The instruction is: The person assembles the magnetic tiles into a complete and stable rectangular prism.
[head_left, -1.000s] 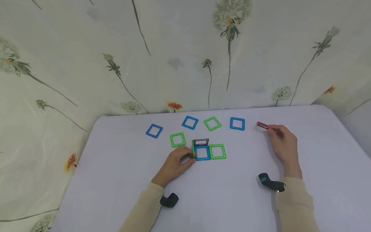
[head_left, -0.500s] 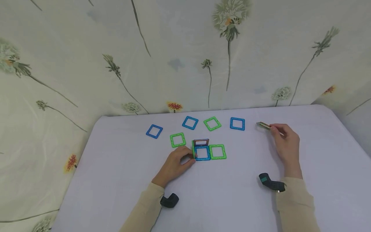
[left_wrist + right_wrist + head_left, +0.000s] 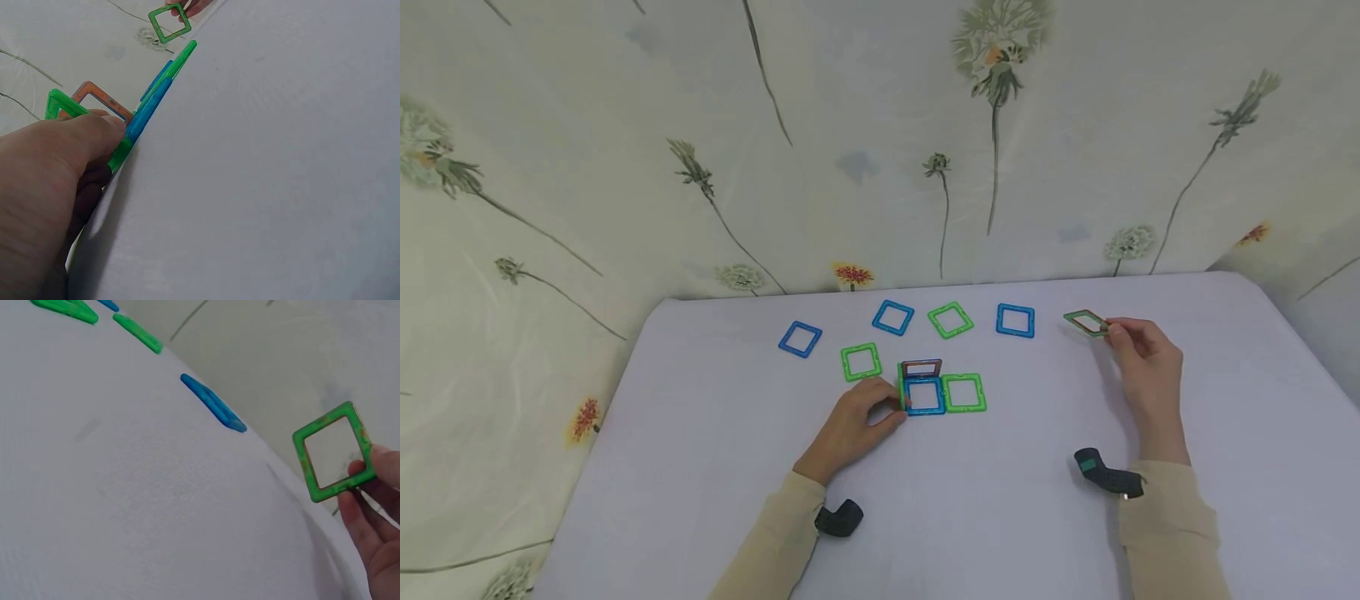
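Note:
My left hand [image 3: 853,421] pinches a green square magnetic tile [image 3: 901,385] standing upright at the left edge of a flat blue tile [image 3: 925,412]. Along the blue tile's back edge stands a reddish-brown tile [image 3: 94,89], and a green tile [image 3: 966,408] lies flat against its right side. Over at the right, my right hand [image 3: 1146,367] holds a square tile [image 3: 303,462] by one corner, between thumb and fingers. It shows a green face with reddish inner edges and is raised off the table, tilted. The left hand's thumb hides part of the upright tile in the left wrist view.
Loose square tiles lie behind the joined ones: blue [image 3: 813,346], blue [image 3: 887,330] and blue [image 3: 999,320], with green [image 3: 846,364] and green [image 3: 959,331] among them. The white-covered table [image 3: 985,517] ends at a flower-print cloth [image 3: 880,200].
In my right hand the tile has turned from reddish and nearly edge-on to its green face, while that hand shifts slightly right. My left hand and the joined tiles stay put.

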`<state>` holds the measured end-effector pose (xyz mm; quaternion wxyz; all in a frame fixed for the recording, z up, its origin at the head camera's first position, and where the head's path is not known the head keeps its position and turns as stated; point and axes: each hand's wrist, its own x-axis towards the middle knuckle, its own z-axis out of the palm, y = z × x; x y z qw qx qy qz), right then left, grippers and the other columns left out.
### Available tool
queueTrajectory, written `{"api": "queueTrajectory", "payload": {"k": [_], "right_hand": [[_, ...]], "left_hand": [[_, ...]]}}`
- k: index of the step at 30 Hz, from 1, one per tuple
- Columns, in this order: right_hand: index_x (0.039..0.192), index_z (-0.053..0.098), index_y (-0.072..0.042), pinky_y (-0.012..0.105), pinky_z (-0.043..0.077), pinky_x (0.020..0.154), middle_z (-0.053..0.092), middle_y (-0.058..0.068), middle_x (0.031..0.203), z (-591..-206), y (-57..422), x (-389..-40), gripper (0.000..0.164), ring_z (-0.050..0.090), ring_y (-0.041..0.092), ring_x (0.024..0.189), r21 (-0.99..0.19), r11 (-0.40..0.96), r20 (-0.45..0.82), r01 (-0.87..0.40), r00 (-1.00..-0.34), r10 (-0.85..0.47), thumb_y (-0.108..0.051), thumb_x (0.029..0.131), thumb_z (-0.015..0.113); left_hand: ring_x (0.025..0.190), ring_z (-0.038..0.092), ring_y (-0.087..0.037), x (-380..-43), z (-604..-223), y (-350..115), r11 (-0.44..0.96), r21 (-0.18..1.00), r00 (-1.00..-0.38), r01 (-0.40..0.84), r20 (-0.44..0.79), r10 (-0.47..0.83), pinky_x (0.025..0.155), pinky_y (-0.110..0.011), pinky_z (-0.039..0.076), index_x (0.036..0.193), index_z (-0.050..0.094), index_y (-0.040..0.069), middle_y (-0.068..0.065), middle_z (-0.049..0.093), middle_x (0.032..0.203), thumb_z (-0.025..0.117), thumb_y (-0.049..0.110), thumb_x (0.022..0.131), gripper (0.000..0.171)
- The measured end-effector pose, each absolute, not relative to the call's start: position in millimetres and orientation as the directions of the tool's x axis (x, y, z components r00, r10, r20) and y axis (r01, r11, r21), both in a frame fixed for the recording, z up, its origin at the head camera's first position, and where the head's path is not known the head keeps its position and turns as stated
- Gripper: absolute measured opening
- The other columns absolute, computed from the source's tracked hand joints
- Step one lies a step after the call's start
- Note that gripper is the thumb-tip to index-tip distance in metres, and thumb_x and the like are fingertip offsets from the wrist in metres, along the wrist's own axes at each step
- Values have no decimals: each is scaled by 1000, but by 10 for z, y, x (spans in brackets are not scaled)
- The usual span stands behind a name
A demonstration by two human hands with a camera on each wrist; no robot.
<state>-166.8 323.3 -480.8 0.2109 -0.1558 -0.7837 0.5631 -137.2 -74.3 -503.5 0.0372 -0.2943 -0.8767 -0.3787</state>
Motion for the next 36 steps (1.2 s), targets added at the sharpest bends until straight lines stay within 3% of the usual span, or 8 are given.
{"api": "queueTrajectory", "payload": {"k": [12,24,36], "right_hand": [[111,63,2,11,51,81,64,-1,103,-4786,3245,-1661,27,64,9,95,-984,118,172,-136,-903,393,-13,89,64],[108,59,10,14,52,78,66,0,96,-4683,3121,-1660,23,65,7,89,-971,74,239,-228,-920,311,-2,88,62],[108,62,3,14,52,78,67,-2,95,-4603,3024,-1636,23,65,5,87,-943,266,261,-198,-938,228,-13,91,61]], "left_hand": [[95,53,-1,-1375,-5041,-731,535,649,-825,541,284,489,88,-19,47,104,64,22,12,63,99,69,20,87,18],[96,55,-1,-1389,-5051,-749,513,669,-825,538,291,485,87,-20,48,104,64,22,12,64,100,70,20,86,19],[96,55,-2,-1382,-5034,-751,518,663,-824,540,292,485,87,-20,48,104,65,21,11,65,100,70,20,86,20]]}}
